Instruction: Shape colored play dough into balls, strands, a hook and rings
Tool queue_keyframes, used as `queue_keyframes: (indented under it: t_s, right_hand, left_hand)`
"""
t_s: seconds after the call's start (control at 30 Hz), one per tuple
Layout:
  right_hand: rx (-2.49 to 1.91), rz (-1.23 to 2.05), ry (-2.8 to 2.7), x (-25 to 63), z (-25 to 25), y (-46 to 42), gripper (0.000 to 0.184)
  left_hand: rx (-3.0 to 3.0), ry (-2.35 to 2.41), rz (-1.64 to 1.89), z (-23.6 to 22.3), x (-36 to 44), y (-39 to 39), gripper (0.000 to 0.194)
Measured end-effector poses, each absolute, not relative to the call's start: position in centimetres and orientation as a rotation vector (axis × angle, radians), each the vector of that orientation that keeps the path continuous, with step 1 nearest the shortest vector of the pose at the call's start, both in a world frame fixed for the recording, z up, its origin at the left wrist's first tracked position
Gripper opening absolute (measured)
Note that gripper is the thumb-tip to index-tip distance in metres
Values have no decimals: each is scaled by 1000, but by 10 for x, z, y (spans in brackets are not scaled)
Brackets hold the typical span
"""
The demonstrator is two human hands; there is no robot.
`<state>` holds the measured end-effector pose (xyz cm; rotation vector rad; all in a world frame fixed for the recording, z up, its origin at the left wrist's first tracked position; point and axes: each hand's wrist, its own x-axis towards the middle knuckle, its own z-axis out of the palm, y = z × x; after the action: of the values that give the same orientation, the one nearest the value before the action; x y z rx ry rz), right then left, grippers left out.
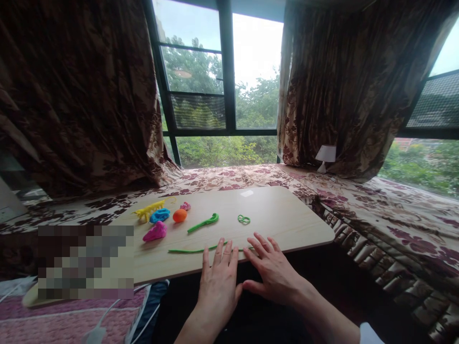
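Observation:
Both hands lie flat at the near edge of a light wooden table, fingers stretched out. My left hand and my right hand rest with fingertips on a long thin green clay strand. Beyond it lie a thicker green clay roll with a curled end and a small green clay loop. Further left sit an orange clay ball, a pink clay lump, a blue piece, a yellow piece and a small pink piece.
A flower-patterned cloth covers the window seat behind and to the right of the table. A small white lamp stands by the curtain. A white cable lies at lower left. A blurred patch covers the table's left end.

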<state>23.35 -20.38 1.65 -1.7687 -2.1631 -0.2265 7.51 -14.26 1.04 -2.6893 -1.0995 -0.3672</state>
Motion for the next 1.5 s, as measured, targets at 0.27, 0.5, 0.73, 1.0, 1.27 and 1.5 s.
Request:
queue_keyframes:
  t_s: [0.27,0.5,0.73,1.0,1.27,1.5]
  right_hand:
    - [-1892,-217,-2040,262,18,-201,73]
    - [-1927,-213,-2031,269,13,-207,67]
    - [-1943,-201,-2050,266,12,-212,68]
    - [-1940,-212,-2029,266,26,-216,63]
    - [-1844,-148,-2078,260,25,-200,51]
    - [-1848,-167,-2072,261,25,-207,48]
  left_hand:
    - [-2717,-1124,-386,14,81,-133,61]
    - [-2673,-1131,-454,12,80,-136,60]
    - [-2733,-1035,-494,8,92,-140,63]
    - [-2740,-1012,-519,4,93,-141,64]
    - [-2733,-1012,-521,7,96,-141,63]
    - [-2776,-968,-495,10,109,-145,61]
